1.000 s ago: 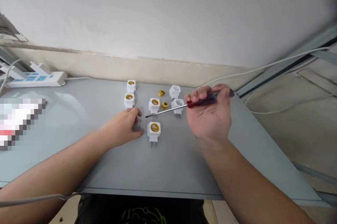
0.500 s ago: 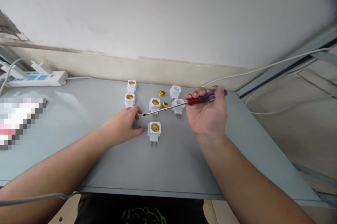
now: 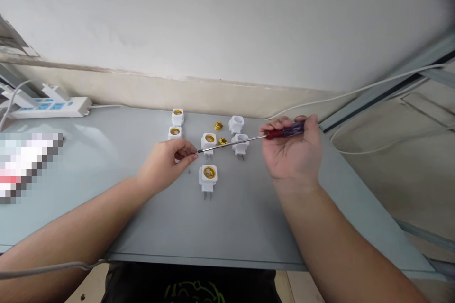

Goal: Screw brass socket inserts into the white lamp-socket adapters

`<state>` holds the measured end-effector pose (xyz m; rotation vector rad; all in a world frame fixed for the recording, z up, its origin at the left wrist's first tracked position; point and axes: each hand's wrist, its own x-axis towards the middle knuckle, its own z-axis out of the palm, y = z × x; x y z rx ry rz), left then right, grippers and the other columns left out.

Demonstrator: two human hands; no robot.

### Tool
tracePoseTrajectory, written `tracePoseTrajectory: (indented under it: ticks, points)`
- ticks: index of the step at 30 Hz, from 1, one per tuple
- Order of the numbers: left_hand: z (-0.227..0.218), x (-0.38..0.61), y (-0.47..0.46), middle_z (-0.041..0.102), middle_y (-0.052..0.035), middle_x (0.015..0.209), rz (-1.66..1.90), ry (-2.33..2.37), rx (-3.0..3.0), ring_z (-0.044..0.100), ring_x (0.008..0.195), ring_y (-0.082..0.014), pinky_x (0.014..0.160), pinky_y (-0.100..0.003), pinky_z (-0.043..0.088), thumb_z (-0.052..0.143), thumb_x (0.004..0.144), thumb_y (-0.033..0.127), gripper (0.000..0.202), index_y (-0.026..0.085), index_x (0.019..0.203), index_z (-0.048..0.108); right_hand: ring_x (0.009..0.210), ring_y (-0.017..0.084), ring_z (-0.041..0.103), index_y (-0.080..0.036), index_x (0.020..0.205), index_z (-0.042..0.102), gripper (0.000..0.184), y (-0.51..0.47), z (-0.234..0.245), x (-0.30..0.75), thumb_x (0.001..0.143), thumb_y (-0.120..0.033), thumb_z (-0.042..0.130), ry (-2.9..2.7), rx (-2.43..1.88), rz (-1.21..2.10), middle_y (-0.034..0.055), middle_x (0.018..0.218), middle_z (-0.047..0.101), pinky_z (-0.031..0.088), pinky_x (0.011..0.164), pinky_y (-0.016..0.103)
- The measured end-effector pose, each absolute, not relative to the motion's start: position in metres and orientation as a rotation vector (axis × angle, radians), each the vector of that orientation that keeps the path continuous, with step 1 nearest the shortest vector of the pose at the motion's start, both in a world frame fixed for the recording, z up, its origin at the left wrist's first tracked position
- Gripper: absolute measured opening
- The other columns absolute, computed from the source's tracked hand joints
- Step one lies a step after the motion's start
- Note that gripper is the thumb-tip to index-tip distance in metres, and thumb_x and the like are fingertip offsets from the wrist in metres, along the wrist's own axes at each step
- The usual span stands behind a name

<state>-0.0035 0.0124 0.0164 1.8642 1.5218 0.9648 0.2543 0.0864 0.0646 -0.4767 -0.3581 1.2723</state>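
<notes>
My right hand (image 3: 293, 153) is wrapped round the red and purple handle of a screwdriver (image 3: 232, 143), its long shaft pointing left. At the tip, my left hand (image 3: 165, 160) has thumb and forefinger pinched together; what lies between them is too small to make out. Just below the pinch, a tiny screw-like piece (image 3: 189, 171) rests on the table. A white plug-in lamp socket (image 3: 208, 180) with a brass-coloured insert lies nearest me. Behind the shaft are another such socket (image 3: 208, 141) and a loose brass-coloured insert (image 3: 222, 142).
Two more fitted sockets (image 3: 177, 116) stand behind my left hand, the nearer partly hidden. On the right are two white housings (image 3: 236, 124) without visible inserts and a second loose insert (image 3: 218, 125). A power strip (image 3: 53, 106) sits back left on the grey table (image 3: 213, 232).
My left fingers have closed from spread to a pinch at the screwdriver tip. My right hand and the screwdriver have shifted right and the tip is slightly higher.
</notes>
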Motion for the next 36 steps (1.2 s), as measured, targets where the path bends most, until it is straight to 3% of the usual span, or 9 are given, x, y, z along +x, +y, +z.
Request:
tracePoseTrajectory:
  ticks: [17,24,31,34,36]
  points:
    - [0.011,-0.0044,0.0125,0.08,-0.0015,0.096,1.078,1.377,1.833,0.076,0.091,-0.0191,0.086,-0.036,0.065,0.073,0.096,0.036,0.016,0.023,0.105,0.075,0.059,0.011,0.05,-0.021,0.084,0.048,0.043,0.0868,0.0662,0.2572,0.114,-0.051,0.042,-0.364,-0.482,1.277,-0.0036,0.069,0.046,0.049,0.058,0.023]
    - [0.0136,-0.0028,0.0101,0.081,-0.0007,0.096,1.069,1.372,1.873,0.078,0.089,-0.0182,0.085,-0.033,0.066,0.073,0.095,0.031,0.012,0.023,0.104,0.073,0.058,0.011,0.049,-0.021,0.083,0.048,0.039,0.0864,0.066,0.258,0.109,-0.049,0.056,-0.407,-0.507,1.264,-0.005,0.067,0.045,0.05,0.057,0.023]
    - [0.0151,-0.0015,0.0074,0.081,0.0002,0.094,1.074,1.387,1.902,0.078,0.087,-0.0167,0.084,-0.031,0.067,0.072,0.096,0.029,0.009,0.023,0.102,0.073,0.061,0.011,0.052,-0.023,0.086,0.051,0.036,0.0841,0.0671,0.2545,0.111,-0.049,0.051,-0.436,-0.486,1.256,-0.0039,0.07,0.047,0.054,0.061,0.023]
    - [0.0169,-0.001,0.0049,0.08,-0.0006,0.105,1.027,1.315,1.912,0.078,0.093,-0.017,0.084,-0.03,0.068,0.078,0.093,0.034,0.021,0.024,0.11,0.071,0.061,0.011,0.052,-0.023,0.087,0.051,0.036,0.0825,0.0692,0.2559,0.112,-0.048,0.049,-0.484,-0.47,1.227,-0.0041,0.07,0.047,0.054,0.062,0.024]
    - [0.0179,-0.0004,0.0034,0.077,-0.0027,0.123,0.944,1.247,1.965,0.075,0.106,-0.02,0.082,-0.03,0.068,0.084,0.087,0.041,0.04,0.025,0.12,0.068,0.058,0.009,0.05,-0.023,0.086,0.051,0.033,0.0805,0.072,0.2601,0.108,-0.046,0.06,-0.564,-0.455,1.185,-0.0057,0.069,0.044,0.053,0.06,0.022]
